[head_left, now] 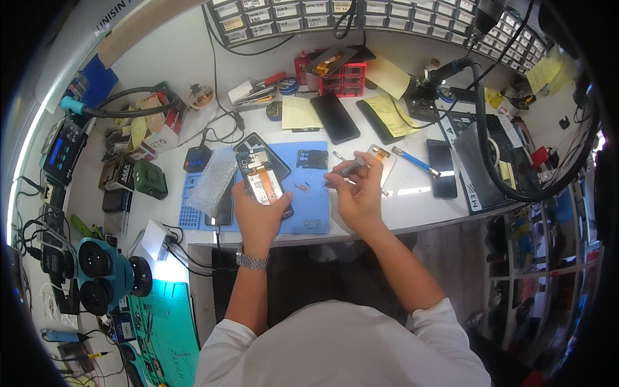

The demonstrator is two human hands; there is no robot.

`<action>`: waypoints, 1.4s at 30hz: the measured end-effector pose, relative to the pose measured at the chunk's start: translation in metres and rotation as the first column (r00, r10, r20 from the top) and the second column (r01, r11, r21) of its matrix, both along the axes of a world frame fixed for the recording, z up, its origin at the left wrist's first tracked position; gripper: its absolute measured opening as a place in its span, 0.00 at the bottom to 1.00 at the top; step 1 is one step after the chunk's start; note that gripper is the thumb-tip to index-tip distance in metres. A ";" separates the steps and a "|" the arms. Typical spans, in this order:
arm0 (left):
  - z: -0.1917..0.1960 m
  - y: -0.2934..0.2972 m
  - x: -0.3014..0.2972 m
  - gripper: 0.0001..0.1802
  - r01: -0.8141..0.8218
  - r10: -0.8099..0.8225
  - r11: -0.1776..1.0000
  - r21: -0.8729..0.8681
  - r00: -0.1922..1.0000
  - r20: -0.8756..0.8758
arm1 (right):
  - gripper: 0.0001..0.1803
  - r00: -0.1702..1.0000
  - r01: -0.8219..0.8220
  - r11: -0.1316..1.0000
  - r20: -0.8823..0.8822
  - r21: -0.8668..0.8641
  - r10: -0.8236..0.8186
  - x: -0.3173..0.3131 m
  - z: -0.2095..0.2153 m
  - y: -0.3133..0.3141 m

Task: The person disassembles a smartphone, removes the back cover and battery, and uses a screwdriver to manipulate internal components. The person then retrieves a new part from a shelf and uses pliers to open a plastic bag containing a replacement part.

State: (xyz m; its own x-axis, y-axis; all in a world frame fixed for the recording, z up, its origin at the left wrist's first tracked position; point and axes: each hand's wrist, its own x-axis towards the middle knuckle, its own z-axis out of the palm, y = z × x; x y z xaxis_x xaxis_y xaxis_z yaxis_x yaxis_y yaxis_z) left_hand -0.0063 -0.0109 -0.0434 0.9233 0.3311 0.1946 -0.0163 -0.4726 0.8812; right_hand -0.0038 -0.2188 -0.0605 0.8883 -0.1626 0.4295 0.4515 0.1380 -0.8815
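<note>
White and smooth, the table (pixel 422 201) curves across the middle of the frame beneath a pale wall (pixel 155 40). At centre-left of the frame, an opened phone (pixel 263 174) shows a silvery battery (pixel 255 190) and a copper-orange flex strip (pixel 269 182); the left hand (pixel 256 216) is clamped on its sides, thumb opposite fingers. At centre, the right hand (pixel 360 201) has its fingertips pinched together on a slim tool (pixel 350 169) with a ribbed grey grip. Under the phone lies a rubbery-looking blue mat (pixel 313 209), bearing a small black cut-out cover (pixel 313 159) and, at its left, crinkled translucent bubble wrap (pixel 211 179). Farther up, a flat black phone (pixel 335 120) lies tilted beside a matt yellow paper sheet (pixel 301 111). At upper centre, a red plastic drawer unit (pixel 350 82) has a dark panel (pixel 330 63) on top; at upper left, an open box (pixel 161 137) is packed with items too jumbled to tell. Along the top edge, a rack of small drawers (pixel 309 23) carries pale labels with dark, handwritten-looking capitals. Lettering also marks the box's side and the mat's lower right corner
</note>
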 end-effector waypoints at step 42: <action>-0.038 0.031 -0.008 0.12 0.494 -0.414 0.814 -0.305 0.863 0.290 | 0.36 0.990 -0.114 0.971 -0.062 0.211 0.130 0.002 -0.003 0.067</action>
